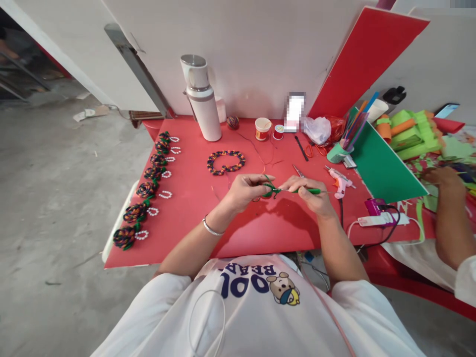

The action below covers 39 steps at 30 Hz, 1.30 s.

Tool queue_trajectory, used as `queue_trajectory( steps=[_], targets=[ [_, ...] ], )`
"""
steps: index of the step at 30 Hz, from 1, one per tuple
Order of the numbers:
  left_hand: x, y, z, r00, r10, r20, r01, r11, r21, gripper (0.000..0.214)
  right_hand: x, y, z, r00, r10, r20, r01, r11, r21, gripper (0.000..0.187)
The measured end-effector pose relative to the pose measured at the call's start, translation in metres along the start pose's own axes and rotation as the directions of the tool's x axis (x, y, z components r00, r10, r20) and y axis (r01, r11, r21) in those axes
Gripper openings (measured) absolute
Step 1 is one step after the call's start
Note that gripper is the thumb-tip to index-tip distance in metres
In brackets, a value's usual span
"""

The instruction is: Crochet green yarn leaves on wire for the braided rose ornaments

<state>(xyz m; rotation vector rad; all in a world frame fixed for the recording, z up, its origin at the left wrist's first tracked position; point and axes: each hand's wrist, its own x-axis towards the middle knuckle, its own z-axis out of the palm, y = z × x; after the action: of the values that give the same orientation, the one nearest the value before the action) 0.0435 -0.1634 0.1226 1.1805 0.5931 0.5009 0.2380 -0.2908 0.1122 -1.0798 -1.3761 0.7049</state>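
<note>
While the left hand (243, 192) pinched one green yarn piece (267, 191) between bent fingers, the right hand (312, 197), fingers curled, held one green-handled hook (315, 191), long axis sideways, its tip at the yarn just right of the left fingertips; whether it caught a loop was too small to tell. Seven multicoloured yarn bundles (147, 189) and seven white bead loops (141, 239) lined the red table's (193, 223) left side; one braided ring (211, 165) lay beyond.
</note>
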Motion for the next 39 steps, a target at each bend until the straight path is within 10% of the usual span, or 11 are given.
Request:
queue_trajectory(
  steps=[15, 39],
  targets=[
    [0.001, -0.002, 0.003, 0.993, 0.106, -0.05, -0.102, 0.991, 0.084, 0.045, -0.004, -0.012, 0.004, 0.992, -0.128, 0.021, 0.129, 0.951, -0.281, 0.018],
    [0.0, -0.003, 0.009, 0.958, 0.218, -0.189, -0.232, 0.971, -0.055, 0.037, -0.013, -0.006, 0.06, 0.872, -0.488, 0.026, 0.297, 0.488, -0.821, 0.024]
  ],
)
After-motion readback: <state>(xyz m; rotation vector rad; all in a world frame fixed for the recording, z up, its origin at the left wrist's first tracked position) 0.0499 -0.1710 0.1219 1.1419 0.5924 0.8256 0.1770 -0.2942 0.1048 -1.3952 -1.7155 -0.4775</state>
